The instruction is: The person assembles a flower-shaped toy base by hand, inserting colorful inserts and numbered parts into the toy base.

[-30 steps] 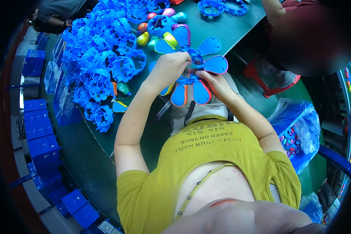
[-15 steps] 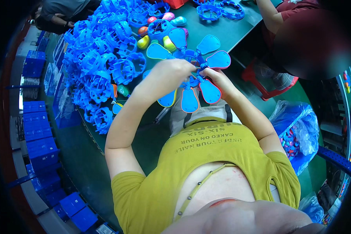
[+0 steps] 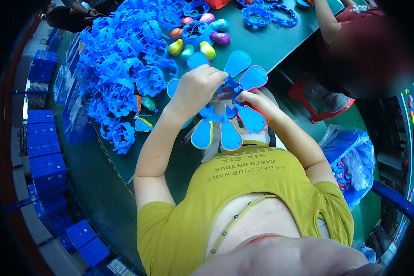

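1. Head view, looking down: a person in a yellow-green T-shirt sits at a dark green worktable (image 3: 280,43) that fills the upper half of the frame.
2. Both hands meet just above centre frame on a blue plastic flower-shaped toy wheel with flat paddle petals (image 3: 230,112), held in the air between the table edge and the person's chest.
3. The left hand (image 3: 198,87) is curled over the hub from the upper left, fingers clenched on the wheel's middle.
4. The right hand (image 3: 257,101) grasps the wheel from the right, fingertips pressed in beside the hub, between the upper and lower petals.
5. Judging by the grip, the step in hand is fitting or pressing a part at the hub; which part is hidden by the fingers.
6. The next move seems to call for steady support from one hand while the other presses squarely at the centre without bending the thin petals.
7. At upper left lies a large heap of blue plastic ring-shaped frames (image 3: 119,73).
8. At top centre sits a blue round hub ringed with coloured egg-shaped buttons (image 3: 197,33).
9. At upper right another person in a dark red top (image 3: 368,41) works at the same table.
10. A blue plastic bag (image 3: 349,156) rests at right.
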Demonstrator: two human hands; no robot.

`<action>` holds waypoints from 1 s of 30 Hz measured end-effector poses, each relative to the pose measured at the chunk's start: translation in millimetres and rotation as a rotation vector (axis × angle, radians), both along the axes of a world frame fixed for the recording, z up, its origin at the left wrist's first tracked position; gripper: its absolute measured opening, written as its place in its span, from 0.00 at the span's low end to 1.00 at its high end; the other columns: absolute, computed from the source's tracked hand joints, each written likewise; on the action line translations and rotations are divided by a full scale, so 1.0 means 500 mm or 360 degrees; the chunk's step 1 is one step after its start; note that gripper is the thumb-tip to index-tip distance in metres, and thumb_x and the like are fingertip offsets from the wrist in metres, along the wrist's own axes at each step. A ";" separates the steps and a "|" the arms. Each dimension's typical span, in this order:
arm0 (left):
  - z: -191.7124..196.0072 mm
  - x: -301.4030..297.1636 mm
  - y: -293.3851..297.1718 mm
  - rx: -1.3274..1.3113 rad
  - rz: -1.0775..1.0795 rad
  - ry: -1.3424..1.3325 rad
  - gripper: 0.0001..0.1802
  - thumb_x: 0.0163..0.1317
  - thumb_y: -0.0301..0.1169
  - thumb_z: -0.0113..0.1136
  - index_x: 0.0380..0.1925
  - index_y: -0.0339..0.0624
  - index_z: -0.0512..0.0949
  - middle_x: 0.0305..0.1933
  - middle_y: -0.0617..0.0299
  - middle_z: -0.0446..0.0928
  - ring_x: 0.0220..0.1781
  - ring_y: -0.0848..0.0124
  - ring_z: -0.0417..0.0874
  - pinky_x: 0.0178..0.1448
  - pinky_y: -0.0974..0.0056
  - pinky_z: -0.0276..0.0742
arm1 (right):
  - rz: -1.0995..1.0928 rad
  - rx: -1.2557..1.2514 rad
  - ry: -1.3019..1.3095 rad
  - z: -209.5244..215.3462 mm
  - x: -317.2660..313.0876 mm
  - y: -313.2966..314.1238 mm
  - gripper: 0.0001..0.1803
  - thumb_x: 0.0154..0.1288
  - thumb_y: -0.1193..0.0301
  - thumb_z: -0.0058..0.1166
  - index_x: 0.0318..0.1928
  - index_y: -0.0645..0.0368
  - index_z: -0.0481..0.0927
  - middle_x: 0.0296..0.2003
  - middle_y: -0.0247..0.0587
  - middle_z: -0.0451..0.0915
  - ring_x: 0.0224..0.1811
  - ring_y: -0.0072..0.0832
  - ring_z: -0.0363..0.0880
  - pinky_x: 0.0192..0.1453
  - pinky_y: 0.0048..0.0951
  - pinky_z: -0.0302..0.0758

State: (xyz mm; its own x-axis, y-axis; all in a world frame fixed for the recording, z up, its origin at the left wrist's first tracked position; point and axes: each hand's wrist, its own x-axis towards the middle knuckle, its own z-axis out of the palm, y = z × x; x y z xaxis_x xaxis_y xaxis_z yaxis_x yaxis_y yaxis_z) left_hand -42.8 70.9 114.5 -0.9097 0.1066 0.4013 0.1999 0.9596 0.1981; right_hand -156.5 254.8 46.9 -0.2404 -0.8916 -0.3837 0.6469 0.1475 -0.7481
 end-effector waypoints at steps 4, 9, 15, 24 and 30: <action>0.010 0.004 0.004 -0.0049 0.0080 -0.0084 0.12 0.52 0.24 0.72 0.38 0.39 0.82 0.36 0.58 0.84 0.39 0.59 0.84 0.42 0.57 0.81 | 0.0082 -0.0027 -0.0086 0.009 -0.004 -0.007 0.22 0.64 0.71 0.51 0.58 0.67 0.76 0.53 0.44 0.82 0.46 0.27 0.83 0.49 0.30 0.81; 0.017 -0.013 -0.007 0.0056 0.0127 0.0164 0.12 0.51 0.24 0.73 0.36 0.39 0.83 0.34 0.57 0.84 0.38 0.59 0.85 0.41 0.57 0.81 | -0.0030 -0.0114 0.0195 0.001 -0.034 -0.019 0.20 0.68 0.68 0.56 0.57 0.65 0.78 0.49 0.41 0.81 0.51 0.26 0.80 0.56 0.27 0.75; 0.033 -0.075 -0.025 0.0186 0.0096 0.0573 0.11 0.50 0.24 0.75 0.35 0.41 0.85 0.33 0.57 0.85 0.36 0.60 0.86 0.40 0.58 0.82 | -0.0221 -0.0603 0.0300 -0.022 -0.069 -0.074 0.21 0.74 0.63 0.55 0.61 0.61 0.77 0.50 0.33 0.80 0.55 0.22 0.78 0.60 0.27 0.74; 0.019 -0.241 -0.097 0.0104 -0.0015 0.0432 0.05 0.56 0.28 0.70 0.33 0.41 0.85 0.31 0.56 0.84 0.35 0.58 0.86 0.40 0.59 0.82 | -0.0228 -0.1204 -0.0887 -0.081 -0.128 -0.188 0.63 0.49 0.20 0.52 0.77 0.45 0.55 0.71 0.49 0.66 0.71 0.50 0.69 0.72 0.55 0.70; 0.051 -0.373 -0.295 0.1248 -0.0109 -0.0213 0.13 0.66 0.32 0.64 0.48 0.40 0.84 0.38 0.57 0.88 0.39 0.69 0.89 0.43 0.67 0.82 | -0.0198 -0.1414 -0.1174 -0.112 -0.251 -0.237 0.56 0.56 0.31 0.61 0.73 0.57 0.64 0.69 0.52 0.69 0.70 0.52 0.68 0.72 0.63 0.66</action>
State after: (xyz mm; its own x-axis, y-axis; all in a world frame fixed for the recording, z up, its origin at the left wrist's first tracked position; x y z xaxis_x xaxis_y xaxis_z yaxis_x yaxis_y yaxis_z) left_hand -229.4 -76.8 140.1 -0.9572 -0.1041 0.2702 0.1800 0.5172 0.8367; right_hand -281.8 136.1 -9.1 -0.3240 -0.9030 0.2822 0.9420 -0.3354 0.0083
